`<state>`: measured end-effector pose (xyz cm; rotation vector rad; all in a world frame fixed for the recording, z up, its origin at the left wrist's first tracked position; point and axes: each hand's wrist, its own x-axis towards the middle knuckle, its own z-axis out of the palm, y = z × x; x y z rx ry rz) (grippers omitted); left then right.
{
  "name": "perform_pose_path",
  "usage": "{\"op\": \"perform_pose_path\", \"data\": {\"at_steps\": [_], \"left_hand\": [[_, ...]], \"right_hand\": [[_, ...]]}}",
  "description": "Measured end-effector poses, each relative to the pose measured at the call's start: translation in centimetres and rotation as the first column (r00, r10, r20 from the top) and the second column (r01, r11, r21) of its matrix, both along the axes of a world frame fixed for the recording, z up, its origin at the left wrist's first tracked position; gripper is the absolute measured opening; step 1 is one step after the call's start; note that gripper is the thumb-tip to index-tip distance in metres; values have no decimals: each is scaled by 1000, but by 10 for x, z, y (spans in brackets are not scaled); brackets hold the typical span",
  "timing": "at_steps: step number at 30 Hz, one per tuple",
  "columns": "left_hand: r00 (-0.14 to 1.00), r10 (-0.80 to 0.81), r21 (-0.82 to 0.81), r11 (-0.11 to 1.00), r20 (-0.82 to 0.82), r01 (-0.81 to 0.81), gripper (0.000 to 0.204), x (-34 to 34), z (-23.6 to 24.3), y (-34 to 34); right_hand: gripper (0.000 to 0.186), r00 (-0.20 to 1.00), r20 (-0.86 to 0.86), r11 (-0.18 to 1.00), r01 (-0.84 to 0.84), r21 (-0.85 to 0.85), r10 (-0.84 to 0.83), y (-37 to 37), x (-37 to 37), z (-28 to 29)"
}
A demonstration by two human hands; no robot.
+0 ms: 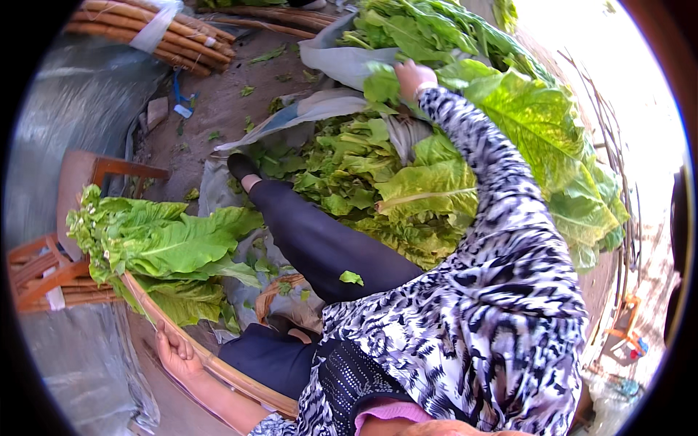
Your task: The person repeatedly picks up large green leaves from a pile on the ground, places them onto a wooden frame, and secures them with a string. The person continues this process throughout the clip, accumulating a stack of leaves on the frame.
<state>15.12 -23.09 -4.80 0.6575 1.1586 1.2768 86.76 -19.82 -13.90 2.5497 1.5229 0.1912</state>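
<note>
My left hand [178,352] is closed beside a long bamboo stick [225,368], its fingers curled on a thin string that runs toward the leaves. The stick slants from my lap up to the left. Large green leaves [171,243] hang bunched at its far end, stems to the left. My right arm stretches forward, and my right hand [414,78] is among the broad leaves at the top; its fingertips are hidden, so I cannot tell whether it grips one. Yellow-green leaves [527,120] spread beside that arm, and another leaf heap [429,189] lies under it.
A tied bundle of sticks [156,33] lies at the upper left. A wooden chair [80,171] stands by the bunched leaves, near plastic sheeting [73,116]. Pale sacking [338,58] edges the leaf heaps. An orange object [629,320] is at the far right.
</note>
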Motion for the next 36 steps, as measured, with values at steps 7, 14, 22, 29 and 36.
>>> {"op": "perform_pose_path", "data": {"at_steps": [7, 14, 22, 29, 36], "left_hand": [[993, 84, -46, 995, -77, -87, 29, 7, 0, -4], [948, 150, -40, 985, -279, -168, 28, 24, 10, -20], [732, -204, 202, 883, -650, 425, 53, 77, -4, -9], [906, -42, 209, 968, -421, 141, 44, 65, 9, -42], [878, -90, 292, 923, -471, 252, 28, -3, 39, -56]], "right_hand": [[29, 991, 97, 965, -114, 236, 93, -31, -8, -17], [39, 901, -153, 844, -306, 442, 407, -44, -69, 75], [52, 414, -14, 393, -853, 342, 910, -42, -391, 119], [78, 17, -306, 158, -884, 441, 952, -40, -448, 123], [44, 184, -870, 244, -967, -76, 457, 24, -430, 102]]}}
